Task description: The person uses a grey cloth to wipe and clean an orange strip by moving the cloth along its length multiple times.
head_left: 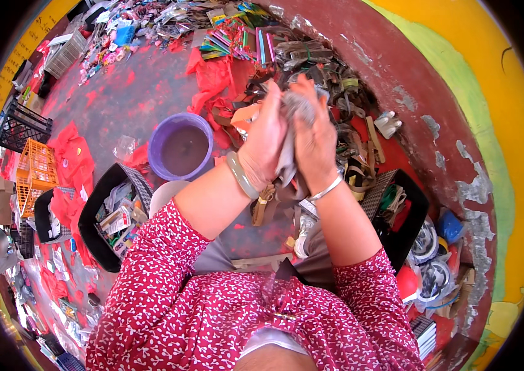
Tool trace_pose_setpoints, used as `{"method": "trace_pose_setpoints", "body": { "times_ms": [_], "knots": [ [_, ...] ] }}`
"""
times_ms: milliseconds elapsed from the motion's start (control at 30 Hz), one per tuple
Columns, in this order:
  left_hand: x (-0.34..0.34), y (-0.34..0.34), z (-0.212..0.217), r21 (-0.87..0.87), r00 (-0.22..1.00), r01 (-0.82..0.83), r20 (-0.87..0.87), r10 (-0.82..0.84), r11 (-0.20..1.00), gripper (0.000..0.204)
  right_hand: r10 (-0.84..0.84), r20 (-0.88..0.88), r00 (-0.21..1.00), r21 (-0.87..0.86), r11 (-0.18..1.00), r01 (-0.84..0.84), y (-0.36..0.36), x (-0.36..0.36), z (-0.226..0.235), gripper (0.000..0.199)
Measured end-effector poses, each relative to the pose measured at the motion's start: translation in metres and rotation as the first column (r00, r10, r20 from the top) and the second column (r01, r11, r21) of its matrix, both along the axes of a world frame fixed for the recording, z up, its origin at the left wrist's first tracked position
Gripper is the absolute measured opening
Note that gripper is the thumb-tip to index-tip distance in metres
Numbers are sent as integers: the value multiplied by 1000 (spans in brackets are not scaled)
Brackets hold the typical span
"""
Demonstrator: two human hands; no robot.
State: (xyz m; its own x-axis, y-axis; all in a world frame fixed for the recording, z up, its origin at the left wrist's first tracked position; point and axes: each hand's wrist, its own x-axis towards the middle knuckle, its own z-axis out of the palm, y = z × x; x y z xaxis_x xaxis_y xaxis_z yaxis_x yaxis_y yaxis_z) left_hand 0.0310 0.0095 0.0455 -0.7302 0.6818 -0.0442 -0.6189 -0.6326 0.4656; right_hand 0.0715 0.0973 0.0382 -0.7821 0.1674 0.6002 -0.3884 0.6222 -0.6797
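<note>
Both my hands are pressed together around a grey cloth piece (291, 133), left hand (266, 133) and right hand (314, 139) clasping it above the strap pile (348, 123), near a purple bucket (181, 146)

Both hands (289, 133) raised, pressed together

Hands (289, 133) pressed together around a cloth (288, 154) above the floor (126, 93), bucket (181, 147) just left of them, basket of packets (113, 213) below-left, crate (36, 173) farther left, strap pile (342, 105) behind and right, second basket (398, 213) right.
</note>
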Motion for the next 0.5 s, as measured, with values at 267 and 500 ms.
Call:
{"method": "trace_pose_setpoints", "body": {
  "times_ms": [267, 500],
  "knots": [
    [-36, -12, 2, -53, 995, -81, 46, 84, 995, 83, 90, -71, 993, 157, 985, -78, -29, 22, -27, 42],
    [1, 3, 2, 16, 990, 116, 85, -116, 993, 67, -161, -73, 984, 58, 985, 165, 23, -18, -18, 32]
  ]
}}
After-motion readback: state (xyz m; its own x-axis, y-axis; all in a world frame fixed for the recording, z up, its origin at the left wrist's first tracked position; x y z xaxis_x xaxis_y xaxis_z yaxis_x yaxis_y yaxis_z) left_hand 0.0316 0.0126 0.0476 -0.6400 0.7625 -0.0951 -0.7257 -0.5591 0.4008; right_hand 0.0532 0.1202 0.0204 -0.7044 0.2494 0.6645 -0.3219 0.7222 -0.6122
